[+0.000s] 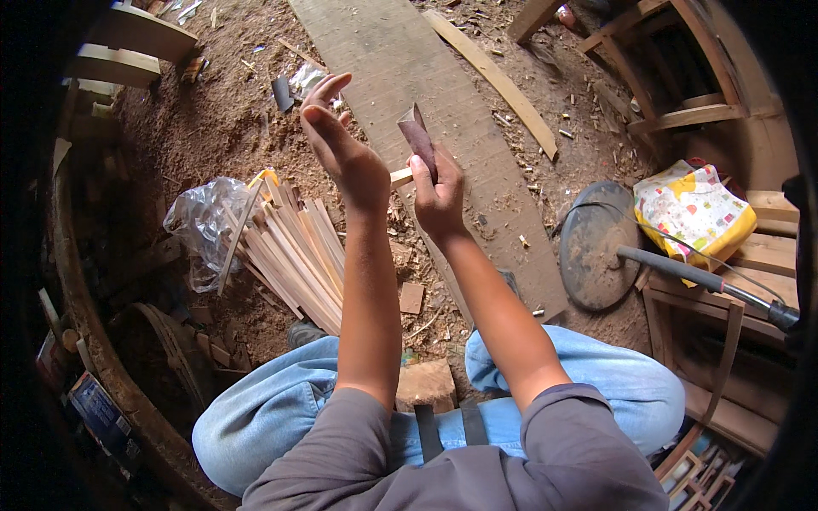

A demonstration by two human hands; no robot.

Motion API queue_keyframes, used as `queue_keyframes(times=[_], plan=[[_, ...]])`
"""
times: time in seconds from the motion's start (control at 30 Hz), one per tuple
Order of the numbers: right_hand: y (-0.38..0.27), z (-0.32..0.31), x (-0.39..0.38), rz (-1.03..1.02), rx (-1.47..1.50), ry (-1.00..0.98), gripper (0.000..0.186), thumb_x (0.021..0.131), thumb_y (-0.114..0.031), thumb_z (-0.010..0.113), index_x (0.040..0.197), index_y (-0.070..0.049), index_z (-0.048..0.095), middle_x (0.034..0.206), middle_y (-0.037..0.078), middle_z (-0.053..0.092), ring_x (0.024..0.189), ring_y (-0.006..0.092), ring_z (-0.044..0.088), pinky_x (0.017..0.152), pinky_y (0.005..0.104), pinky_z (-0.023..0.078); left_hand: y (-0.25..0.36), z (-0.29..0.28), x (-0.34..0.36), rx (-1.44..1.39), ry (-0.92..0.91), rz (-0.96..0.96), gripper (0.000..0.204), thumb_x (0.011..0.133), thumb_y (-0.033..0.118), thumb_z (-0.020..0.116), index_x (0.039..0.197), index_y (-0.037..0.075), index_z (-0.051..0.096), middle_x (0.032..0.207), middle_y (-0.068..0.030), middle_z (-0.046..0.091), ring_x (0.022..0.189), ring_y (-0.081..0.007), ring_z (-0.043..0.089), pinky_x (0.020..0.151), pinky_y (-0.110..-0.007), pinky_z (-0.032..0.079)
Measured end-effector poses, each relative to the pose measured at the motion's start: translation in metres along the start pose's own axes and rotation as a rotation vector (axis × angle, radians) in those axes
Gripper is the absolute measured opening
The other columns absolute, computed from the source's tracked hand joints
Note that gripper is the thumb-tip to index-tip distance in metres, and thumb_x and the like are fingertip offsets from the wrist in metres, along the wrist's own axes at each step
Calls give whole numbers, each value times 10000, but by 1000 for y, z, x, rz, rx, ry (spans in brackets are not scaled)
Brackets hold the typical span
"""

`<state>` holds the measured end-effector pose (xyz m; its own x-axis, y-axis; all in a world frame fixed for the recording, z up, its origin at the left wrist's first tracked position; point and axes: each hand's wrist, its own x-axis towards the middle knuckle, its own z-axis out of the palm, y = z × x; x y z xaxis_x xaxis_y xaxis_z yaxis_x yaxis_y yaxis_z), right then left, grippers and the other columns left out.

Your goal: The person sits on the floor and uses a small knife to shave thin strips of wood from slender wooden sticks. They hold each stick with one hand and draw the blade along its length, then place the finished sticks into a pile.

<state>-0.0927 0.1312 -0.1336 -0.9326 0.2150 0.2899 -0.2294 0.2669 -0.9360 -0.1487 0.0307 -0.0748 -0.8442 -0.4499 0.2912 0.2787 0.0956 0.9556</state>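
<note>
My left hand [348, 162] is raised with its fingers stretched out and apart, and nothing shows in it. Beside it, my right hand [440, 194] is closed round a folded piece of reddish-brown sandpaper [416, 138], which sticks up past the thumb. A short pale wooden piece [400, 177] juts from the left side of that hand toward my left wrist. How far it runs inside the grip is hidden. Both hands hang above a long wide board [503, 226] on the ground.
A bundle of thin wooden strips [294, 247] lies left of my forearms, by a clear plastic bag [209, 226]. On the right are a round dusty disc on a pole [596, 247], a yellow patterned bag [694, 213] and wooden frames [682, 119]. A curved slat [494, 77] lies beyond.
</note>
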Motion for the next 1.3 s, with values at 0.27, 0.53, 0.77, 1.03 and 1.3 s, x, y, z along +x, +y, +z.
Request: queue_keyframes(times=[0.27, 0.53, 0.77, 1.03, 1.3], plan=[[-7, 11, -10, 55, 42, 138, 210, 1000, -149, 497, 984, 44, 577, 926, 114, 500, 816, 207, 513, 739, 328, 424, 4, -10, -19, -21, -20, -282, 723, 1037, 616, 110, 1194, 129, 621, 1293, -94, 571, 1253, -263, 475, 1032, -451, 324], [-6, 11, -10, 47, 53, 76, 201, 982, -140, 511, 938, 39, 590, 882, 100, 521, 797, 201, 528, 720, 315, 434, -9, -13, -11, -63, -274, -283, 784, 1015, 661, 86, 1238, 133, 621, 1350, -103, 566, 1327, -282, 440, 1079, -494, 322], [-3, 7, -6, -11, 16, 97, 193, 971, -127, 520, 941, 41, 609, 870, 106, 547, 797, 199, 540, 716, 315, 436, -11, -18, -9, -63, -469, -285, 851, 972, 737, 101, 1299, 136, 607, 1422, -107, 531, 1405, -277, 372, 1132, -516, 259], [-10, 4, -2, -46, -44, 103, 178, 947, -101, 526, 956, 43, 629, 844, 121, 559, 739, 230, 552, 665, 335, 438, -17, -23, -2, 59, -510, -180, 804, 990, 710, 127, 1295, 148, 614, 1427, -135, 527, 1387, -324, 403, 1123, -546, 282], [-59, 2, -17, -88, -189, -75, 216, 834, -45, 540, 996, 38, 657, 823, 168, 567, 718, 332, 589, 644, 415, 467, -19, -14, -2, 83, -350, -306, 562, 1100, 362, 212, 1196, 33, 658, 1305, -170, 597, 1289, -330, 480, 1131, -430, 319]])
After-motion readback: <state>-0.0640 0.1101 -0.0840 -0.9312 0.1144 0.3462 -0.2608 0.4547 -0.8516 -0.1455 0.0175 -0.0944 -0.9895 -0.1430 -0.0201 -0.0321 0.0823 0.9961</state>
